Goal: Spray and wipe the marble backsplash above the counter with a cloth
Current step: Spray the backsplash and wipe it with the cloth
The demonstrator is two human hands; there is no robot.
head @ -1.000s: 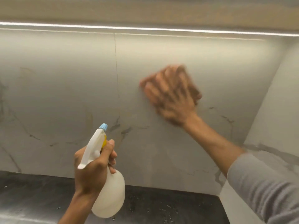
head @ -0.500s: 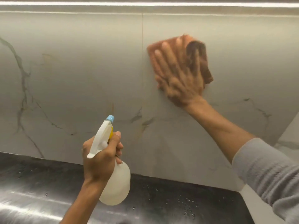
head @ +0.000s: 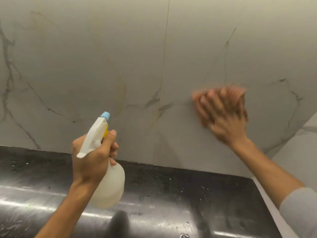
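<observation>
Your right hand, fingers spread flat on the cloth, has swept down and rightward over the backsplash; wiping is likely mid-pass. Your left hand grips the bottle.

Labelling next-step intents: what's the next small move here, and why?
Probably sweep the cloth leftward toward the seam. The right hand presses it flat on the backsplash, blurred, right of that seam; the left hand grips the spray bottle above the counter, so wiping looks likelier than spraying.
</observation>
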